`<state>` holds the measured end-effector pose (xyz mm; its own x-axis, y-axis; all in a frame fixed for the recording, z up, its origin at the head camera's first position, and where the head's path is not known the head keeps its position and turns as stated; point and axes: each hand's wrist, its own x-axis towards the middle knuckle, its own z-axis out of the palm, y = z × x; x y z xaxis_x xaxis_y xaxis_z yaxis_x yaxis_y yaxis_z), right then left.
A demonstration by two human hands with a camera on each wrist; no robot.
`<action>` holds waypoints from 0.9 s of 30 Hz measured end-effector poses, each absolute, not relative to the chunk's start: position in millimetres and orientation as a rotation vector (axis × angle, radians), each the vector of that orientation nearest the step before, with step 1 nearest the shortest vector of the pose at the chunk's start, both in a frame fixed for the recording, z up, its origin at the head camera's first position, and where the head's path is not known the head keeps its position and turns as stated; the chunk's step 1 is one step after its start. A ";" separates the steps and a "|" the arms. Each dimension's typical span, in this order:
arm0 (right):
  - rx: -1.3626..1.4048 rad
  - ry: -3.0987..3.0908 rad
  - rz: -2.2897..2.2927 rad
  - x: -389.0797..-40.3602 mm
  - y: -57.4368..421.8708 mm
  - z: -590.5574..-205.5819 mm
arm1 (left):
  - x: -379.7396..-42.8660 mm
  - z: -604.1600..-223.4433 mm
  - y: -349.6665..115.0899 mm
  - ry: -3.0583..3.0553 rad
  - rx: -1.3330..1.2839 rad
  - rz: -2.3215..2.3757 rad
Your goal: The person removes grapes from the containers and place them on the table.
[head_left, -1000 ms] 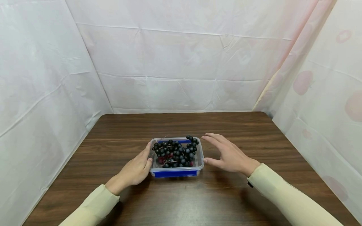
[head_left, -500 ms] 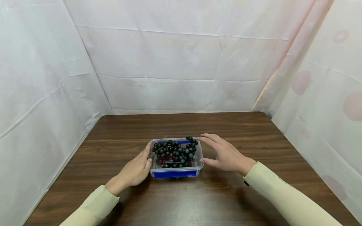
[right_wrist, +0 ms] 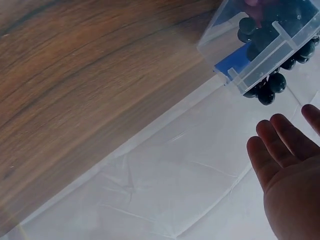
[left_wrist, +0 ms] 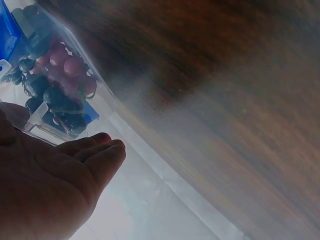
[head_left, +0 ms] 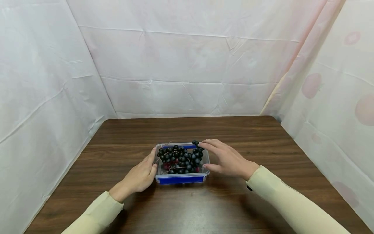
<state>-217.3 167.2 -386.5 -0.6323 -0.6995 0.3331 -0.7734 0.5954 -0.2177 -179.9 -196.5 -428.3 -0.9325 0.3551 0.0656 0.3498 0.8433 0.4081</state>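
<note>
A clear plastic food container with blue clips sits on the wooden table, filled with dark grapes and some reddish ones. One sprig of grapes pokes over the far right rim. My left hand rests against the container's left wall, fingers straight along it and thumb near the front corner. Above the right rim hovers my right hand, fingers spread and holding nothing, fingertips close to the sprig. In the right wrist view its palm shows apart from the container.
The brown wood-grain table spreads around the container on all sides. White cloth sheets hang behind it and at both sides, the right one printed with faint red fruit shapes.
My right hand has moved left, from beside the container to over its right rim near the grapes. The left hand and the container have stayed in place.
</note>
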 end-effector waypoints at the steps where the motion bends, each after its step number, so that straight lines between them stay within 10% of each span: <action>1: 1.233 -2.604 0.506 -217.6 166.0 -386.2 | -179.9 -428.4 -196.4 3.004 0.573 0.661; 27: 1.415 -2.528 0.442 -222.7 142.6 -373.3 | -179.6 -428.2 -197.4 2.996 0.581 0.664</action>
